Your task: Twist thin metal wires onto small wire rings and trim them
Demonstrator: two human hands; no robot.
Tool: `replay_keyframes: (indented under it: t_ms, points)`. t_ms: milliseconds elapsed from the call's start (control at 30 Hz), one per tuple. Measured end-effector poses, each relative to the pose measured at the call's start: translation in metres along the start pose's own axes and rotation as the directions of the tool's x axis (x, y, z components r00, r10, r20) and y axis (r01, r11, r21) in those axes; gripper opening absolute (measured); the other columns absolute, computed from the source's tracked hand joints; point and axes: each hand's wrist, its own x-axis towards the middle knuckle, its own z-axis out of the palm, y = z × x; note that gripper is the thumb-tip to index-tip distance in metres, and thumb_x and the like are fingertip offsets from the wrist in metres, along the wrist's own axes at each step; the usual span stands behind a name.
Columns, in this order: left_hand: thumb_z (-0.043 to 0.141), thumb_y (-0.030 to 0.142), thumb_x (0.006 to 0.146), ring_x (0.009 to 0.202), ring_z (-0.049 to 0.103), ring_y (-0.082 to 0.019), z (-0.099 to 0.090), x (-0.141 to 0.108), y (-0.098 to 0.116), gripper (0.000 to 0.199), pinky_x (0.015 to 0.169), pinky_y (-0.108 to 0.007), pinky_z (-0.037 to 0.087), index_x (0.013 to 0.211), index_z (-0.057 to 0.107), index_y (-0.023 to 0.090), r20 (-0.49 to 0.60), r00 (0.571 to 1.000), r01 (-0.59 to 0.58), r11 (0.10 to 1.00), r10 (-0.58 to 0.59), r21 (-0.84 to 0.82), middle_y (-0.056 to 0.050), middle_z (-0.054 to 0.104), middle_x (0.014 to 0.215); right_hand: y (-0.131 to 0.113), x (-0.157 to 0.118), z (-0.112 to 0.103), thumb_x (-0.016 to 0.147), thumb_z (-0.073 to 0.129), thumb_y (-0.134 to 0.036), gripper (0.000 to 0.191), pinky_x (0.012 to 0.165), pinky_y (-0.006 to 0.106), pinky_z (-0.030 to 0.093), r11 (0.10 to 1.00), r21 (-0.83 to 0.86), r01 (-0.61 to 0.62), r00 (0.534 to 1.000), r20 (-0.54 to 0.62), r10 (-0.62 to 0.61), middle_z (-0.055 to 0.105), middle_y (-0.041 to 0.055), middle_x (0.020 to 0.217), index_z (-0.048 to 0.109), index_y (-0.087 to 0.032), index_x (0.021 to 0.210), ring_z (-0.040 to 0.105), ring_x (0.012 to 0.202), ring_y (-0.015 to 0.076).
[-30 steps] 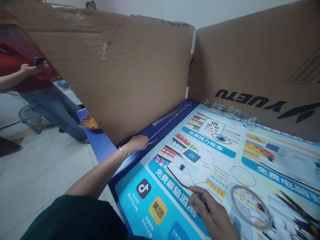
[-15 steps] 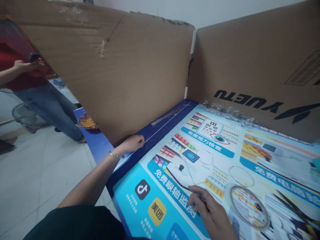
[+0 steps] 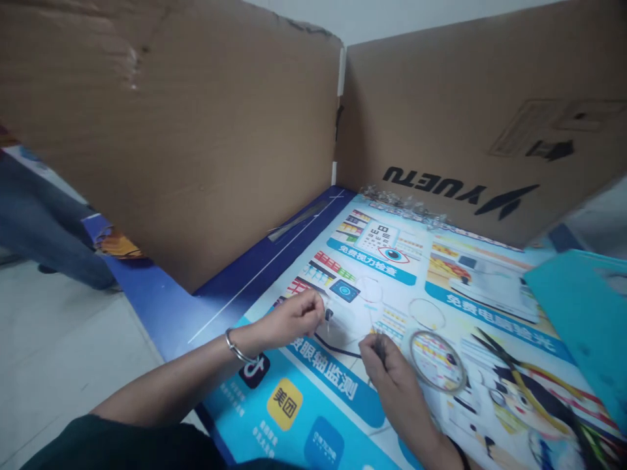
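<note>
- My right hand point(image 3: 392, 373) pinched a small dark thing point(image 3: 379, 346) above the poster point(image 3: 353, 418), in from its left edge.
- My left hand point(image 3: 294, 320) was curled; I couldn't tell if it held anything.
- Steady pinching seemed best.

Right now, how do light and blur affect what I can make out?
Head view: dim light, with the printed cardboard panel shaded near the corner; head view: the left hand and right hand look soft, fine detail between them hard to read; head view: trouser legs at the left edge are blurred, though the large poster lettering is legible.
</note>
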Motion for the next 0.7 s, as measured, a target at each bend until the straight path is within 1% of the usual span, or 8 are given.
replay_keyframes:
  t_ms: [100, 200, 300, 400, 467, 500, 567, 700]
  points:
    - [0.043, 0.019, 0.083, 0.051, 0.042, -0.006, 0.034, 0.002, 0.000, 0.004, 0.048, -0.017, 0.033, 0.079, 0.044, 0.018, 0.095, 0.996, 0.012, 0.998, -0.006, -0.067, 0.004, 0.047, 0.064, 0.000, 0.000, 0.000, 0.079, 0.056, -0.042, 0.028, 0.054, 0.023, 0.042, 0.999, 0.043, -0.003, 1.000, -0.018, 0.004, 0.047, -0.0040, 0.065, 0.055, -0.020, 0.096, 0.044, 0.058, 0.0119]
    - [0.048, 0.020, 0.081, 0.049, 0.041, -0.006, 0.055, 0.003, -0.005, 0.006, 0.046, -0.017, 0.033, 0.077, 0.044, 0.018, 0.123, 0.992, 0.046, 0.994, -0.034, -0.099, 0.006, 0.044, 0.058, 0.003, 0.000, 0.001, 0.077, 0.060, -0.043, 0.039, 0.057, 0.024, 0.044, 0.992, 0.118, -0.035, 0.999, -0.029, 0.038, 0.047, -0.0041, 0.067, 0.054, -0.020, 0.107, 0.047, 0.060, 0.0127]
    - [0.051, 0.027, 0.081, 0.046, 0.042, -0.007, 0.067, 0.002, -0.011, 0.013, 0.044, -0.018, 0.034, 0.076, 0.044, 0.018, 0.128, 0.988, 0.110, 0.983, -0.091, -0.146, 0.007, 0.045, 0.053, 0.007, 0.000, 0.000, 0.078, 0.059, -0.046, 0.036, 0.063, 0.026, 0.046, 0.979, 0.196, -0.055, 0.998, 0.002, 0.056, 0.054, -0.0004, 0.075, 0.056, -0.019, 0.103, 0.053, 0.068, 0.0146]
    - [0.051, 0.036, 0.083, 0.048, 0.049, -0.008, 0.064, 0.000, -0.011, 0.020, 0.048, -0.020, 0.040, 0.078, 0.049, 0.016, 0.153, 0.982, 0.128, 0.984, -0.109, -0.123, 0.004, 0.051, 0.056, 0.009, -0.001, -0.001, 0.081, 0.054, -0.049, 0.032, 0.062, 0.026, 0.046, 0.971, 0.229, -0.062, 0.997, 0.059, 0.050, 0.057, 0.0025, 0.076, 0.057, -0.018, 0.089, 0.053, 0.067, 0.0152]
    - [0.053, 0.036, 0.083, 0.059, 0.055, -0.010, 0.047, -0.004, -0.008, 0.021, 0.056, -0.022, 0.044, 0.081, 0.056, 0.016, 0.127, 0.992, 0.012, 0.999, -0.018, 0.045, 0.000, 0.058, 0.067, 0.008, -0.003, -0.002, 0.081, 0.053, -0.051, 0.032, 0.055, 0.024, 0.043, 0.978, 0.193, -0.079, 0.996, 0.043, 0.072, 0.052, 0.0000, 0.067, 0.056, -0.018, 0.082, 0.047, 0.058, 0.0127]
    - [0.053, 0.035, 0.083, 0.068, 0.057, -0.011, 0.034, -0.006, -0.007, 0.019, 0.063, -0.023, 0.045, 0.081, 0.059, 0.017, 0.084, 0.993, -0.103, 0.975, 0.088, 0.197, -0.002, 0.061, 0.077, 0.007, -0.003, -0.002, 0.080, 0.054, -0.051, 0.033, 0.051, 0.023, 0.040, 0.980, 0.176, -0.092, 0.996, 0.024, 0.089, 0.049, -0.0015, 0.064, 0.055, -0.018, 0.079, 0.044, 0.055, 0.0115]
    - [0.049, 0.029, 0.087, 0.080, 0.057, -0.013, -0.002, -0.011, -0.008, 0.017, 0.074, -0.026, 0.044, 0.083, 0.061, 0.018, -0.002, 0.972, -0.208, 0.856, 0.237, 0.473, -0.004, 0.063, 0.083, 0.007, -0.002, -0.003, 0.079, 0.056, -0.051, 0.032, 0.047, 0.022, 0.035, 0.977, 0.170, -0.125, 0.992, 0.002, 0.127, 0.044, -0.0033, 0.060, 0.054, -0.019, 0.075, 0.038, 0.052, 0.0098]
    - [0.044, 0.026, 0.088, 0.083, 0.058, -0.015, -0.086, -0.019, -0.025, 0.018, 0.074, -0.027, 0.043, 0.091, 0.061, 0.020, -0.257, 0.950, 0.124, 0.544, 0.176, 0.830, -0.004, 0.062, 0.093, 0.008, 0.000, -0.003, 0.078, 0.057, -0.050, 0.031, 0.045, 0.021, 0.031, 0.962, 0.209, -0.177, 0.984, 0.028, 0.175, 0.043, -0.0039, 0.060, 0.053, -0.019, 0.075, 0.036, 0.052, 0.0093]
